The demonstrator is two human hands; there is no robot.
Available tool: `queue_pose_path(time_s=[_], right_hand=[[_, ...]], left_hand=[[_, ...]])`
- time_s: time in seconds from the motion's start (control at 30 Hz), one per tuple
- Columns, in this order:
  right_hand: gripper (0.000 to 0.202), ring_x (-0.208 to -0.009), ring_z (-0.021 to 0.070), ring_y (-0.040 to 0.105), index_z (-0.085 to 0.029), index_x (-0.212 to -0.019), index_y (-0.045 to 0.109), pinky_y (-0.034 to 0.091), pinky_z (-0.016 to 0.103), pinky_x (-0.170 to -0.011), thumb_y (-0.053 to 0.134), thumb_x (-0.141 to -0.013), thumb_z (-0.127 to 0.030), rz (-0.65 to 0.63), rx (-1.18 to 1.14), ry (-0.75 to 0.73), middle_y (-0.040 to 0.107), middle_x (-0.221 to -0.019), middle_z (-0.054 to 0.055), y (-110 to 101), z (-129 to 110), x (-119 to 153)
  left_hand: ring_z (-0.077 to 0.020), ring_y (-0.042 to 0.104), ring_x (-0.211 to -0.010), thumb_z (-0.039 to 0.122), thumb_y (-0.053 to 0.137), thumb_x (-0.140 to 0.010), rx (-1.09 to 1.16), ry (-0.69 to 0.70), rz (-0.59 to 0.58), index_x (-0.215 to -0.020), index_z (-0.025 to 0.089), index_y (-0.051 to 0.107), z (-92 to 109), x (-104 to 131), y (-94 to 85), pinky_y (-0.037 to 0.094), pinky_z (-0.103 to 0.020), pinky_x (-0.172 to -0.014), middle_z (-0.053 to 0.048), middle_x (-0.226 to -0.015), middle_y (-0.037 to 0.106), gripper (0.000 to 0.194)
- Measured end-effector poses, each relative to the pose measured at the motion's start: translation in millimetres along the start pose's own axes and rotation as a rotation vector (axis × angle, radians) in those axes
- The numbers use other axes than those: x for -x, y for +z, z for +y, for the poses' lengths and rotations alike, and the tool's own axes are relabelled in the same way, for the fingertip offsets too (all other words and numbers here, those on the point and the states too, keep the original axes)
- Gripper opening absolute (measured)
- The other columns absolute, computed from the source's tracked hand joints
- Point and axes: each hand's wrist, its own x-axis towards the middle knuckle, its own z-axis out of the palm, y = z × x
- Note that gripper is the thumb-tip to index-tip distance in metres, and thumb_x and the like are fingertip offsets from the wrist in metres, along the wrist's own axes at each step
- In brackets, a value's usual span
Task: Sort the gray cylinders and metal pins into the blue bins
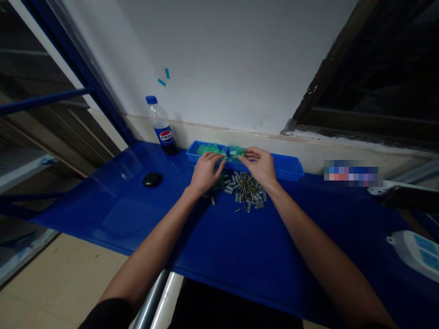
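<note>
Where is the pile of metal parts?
In the head view's middle, the pile lies on the table, in front of the blue tray, by the right hand.

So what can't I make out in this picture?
All in the head view:
Tray: part of its inside, hidden by the right hand.
Left hand: whether it grips anything; fingertips too small and blurred.
Metal pieces: their number, heaped and overlapping.
White device: cut off by the right edge.
Patch: pixelated.

On my left: blue-capped bottle (164, 132) upright near the wall (222, 68), dark liquid at bottom; black rounded object (152, 179) in front. Two teal strips (167, 73) stuck above. My right: dark window (387, 68), white device (406, 244) cut off at view edge.
</note>
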Motion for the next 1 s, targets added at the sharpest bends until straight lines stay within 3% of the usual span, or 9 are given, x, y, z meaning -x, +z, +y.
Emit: queue_pose_path(time_s=[0.1, 0.2, 0.3, 0.43, 0.57, 0.7, 0.8, 0.87, 1.0], right_hand=[[0.009, -0.082, 0.0239, 0.077, -0.023, -0.089, 0.077, 0.063, 0.038, -0.077, 0.074, -0.081, -0.025, 0.023, 0.193, -0.091, 0.082, -0.091, 0.005, 8, 3, -13], [0.013, -0.085, 0.0244, 0.077, -0.024, -0.095, 0.078, 0.062, 0.037, -0.078, 0.07, -0.085, -0.022, -0.03, 0.34, -0.134, 0.082, -0.094, 0.004, 17, 10, -21], [0.018, -0.091, 0.026, 0.077, -0.023, -0.102, 0.079, 0.06, 0.038, -0.086, 0.067, -0.089, -0.02, -0.054, 0.463, -0.177, 0.082, -0.099, 0.006, 26, 14, -28], [0.026, -0.11, 0.028, 0.072, -0.021, -0.112, 0.079, 0.054, 0.04, -0.099, 0.059, -0.095, -0.018, -0.124, 0.625, -0.292, 0.08, -0.115, 0.009, 39, 11, -38], [0.031, -0.115, 0.0279, 0.067, -0.018, -0.119, 0.077, 0.048, 0.04, -0.102, 0.052, -0.1, -0.016, -0.261, 0.735, -0.402, 0.078, -0.121, 0.012, 55, 4, -46], [0.033, -0.11, 0.0316, 0.065, -0.02, -0.114, 0.079, 0.046, 0.046, -0.099, 0.051, -0.106, -0.034, -0.445, 0.821, -0.455, 0.079, -0.11, 0.013, 63, -1, -52], [0.04, -0.114, 0.0329, 0.063, -0.022, -0.116, 0.08, 0.045, 0.048, -0.1, 0.046, -0.108, -0.043, -0.489, 0.819, -0.458, 0.079, -0.11, 0.012, 61, 0, -52], [0.041, -0.12, 0.0336, 0.061, -0.023, -0.124, 0.077, 0.045, 0.05, -0.103, 0.045, -0.109, -0.043, -0.501, 0.806, -0.465, 0.079, -0.117, 0.011, 58, 4, -50], [0.043, -0.134, 0.0375, 0.053, -0.026, -0.144, 0.064, 0.04, 0.058, -0.112, 0.05, -0.107, -0.043, -0.504, 0.734, -0.46, 0.068, -0.144, 0.007, 54, 15, -45]], left_hand=[[-0.0346, 0.054, -0.133, 0.025, 0.056, -0.101, -0.275, 0.105, -0.18, -0.135, 0.018, 0.068, -6, -10, -4.5, 0.045, -0.052, -0.106, -0.014, -0.14, 0.069, 0.037], [-0.0348, 0.056, -0.127, 0.021, 0.051, -0.101, -0.419, 0.092, -0.248, -0.137, 0.018, 0.065, -10, -19, -6.7, 0.045, -0.05, -0.099, -0.014, -0.135, 0.071, 0.038], [-0.0374, 0.051, -0.129, 0.033, 0.05, -0.103, -0.49, 0.05, -0.232, -0.134, 0.018, 0.067, -14, -23, -9.0, 0.041, -0.051, -0.101, -0.015, -0.129, 0.072, 0.038], [-0.041, 0.048, -0.129, 0.055, 0.049, -0.102, -0.55, -0.022, -0.202, -0.133, 0.017, 0.068, -22, -26, -14.1, 0.038, -0.055, -0.104, -0.018, -0.134, 0.067, 0.052], [-0.0398, 0.048, -0.127, 0.05, 0.043, -0.102, -0.473, -0.051, -0.175, -0.128, 0.018, 0.072, -32, -27, -23.2, 0.04, -0.057, -0.103, -0.016, -0.135, 0.067, 0.05], [-0.0335, 0.058, -0.114, 0.037, 0.05, -0.097, -0.278, -0.089, 0.009, -0.105, 0.016, 0.08, -43, -19, -34.9, 0.046, -0.05, -0.102, -0.016, -0.111, 0.074, 0.038], [-0.0241, 0.066, -0.088, 0.037, 0.057, -0.095, -0.11, -0.015, -0.183, -0.098, 0.02, 0.081, -50, -8, -40.6, 0.052, -0.039, -0.09, -0.011, -0.096, 0.074, 0.03], [-0.0234, 0.069, -0.088, 0.044, 0.063, -0.094, -0.039, 0.04, -0.323, -0.107, 0.021, 0.08, -52, -1, -42.0, 0.053, -0.037, -0.088, -0.011, -0.101, 0.075, 0.032], [-0.0296, 0.071, -0.101, 0.064, 0.074, -0.082, -0.028, 0.023, -0.458, -0.123, 0.018, 0.076, -47, 7, -42.4, 0.054, -0.04, -0.095, -0.016, -0.116, 0.073, 0.061]])
